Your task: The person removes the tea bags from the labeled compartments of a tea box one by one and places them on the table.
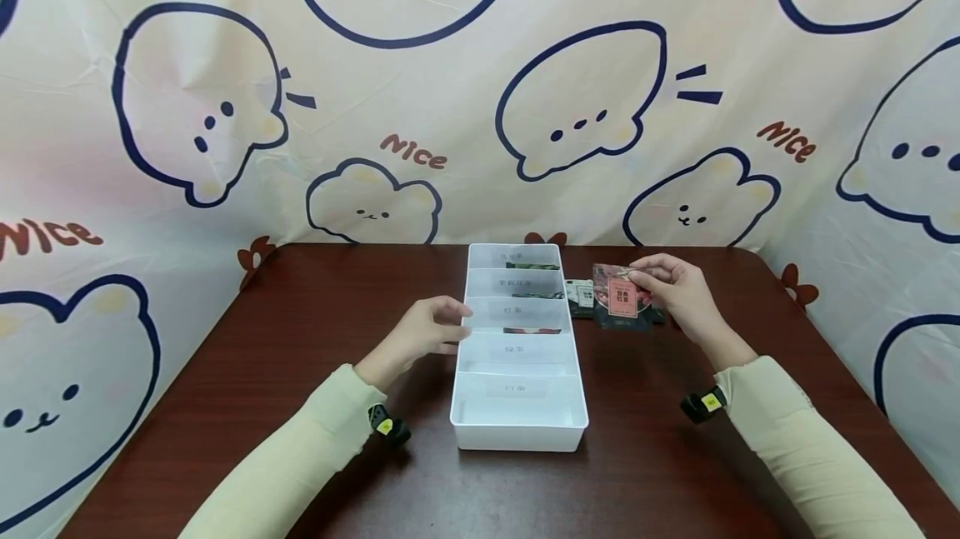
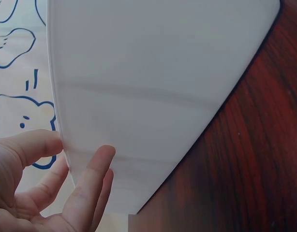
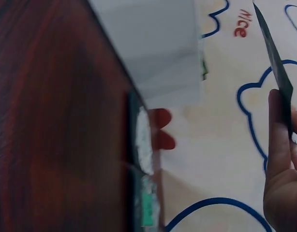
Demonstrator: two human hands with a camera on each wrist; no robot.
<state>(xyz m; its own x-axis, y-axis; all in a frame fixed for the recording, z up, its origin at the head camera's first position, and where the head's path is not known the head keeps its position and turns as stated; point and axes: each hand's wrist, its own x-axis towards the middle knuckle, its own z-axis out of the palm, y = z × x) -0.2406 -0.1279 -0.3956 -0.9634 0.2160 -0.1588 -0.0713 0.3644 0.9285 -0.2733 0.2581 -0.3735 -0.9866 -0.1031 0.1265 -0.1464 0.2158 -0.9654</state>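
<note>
A white divided box [image 1: 517,439] with paper labels in its compartments stands lengthwise on the table. My left hand [image 1: 423,326] is at the box's left side, fingers loosely bent. In the left wrist view, a fingertip touches the rim of the box [image 2: 153,48], and other fingers lie along its outer wall. Right of the box, my right hand [image 1: 678,293] pinches the top edge of a dark tea sachet with a pink label [image 1: 622,299]. The right wrist view shows that sachet [image 3: 278,67] edge-on between thumb and fingers. Sachet edges [image 1: 532,331] show in the three far compartments.
More sachets [image 1: 581,296] lie on the brown table [image 1: 337,289] right of the box, partly behind the held one. A cartoon-printed curtain [image 1: 465,106] hangs behind and at both sides. Each wrist wears a black band [image 1: 703,404].
</note>
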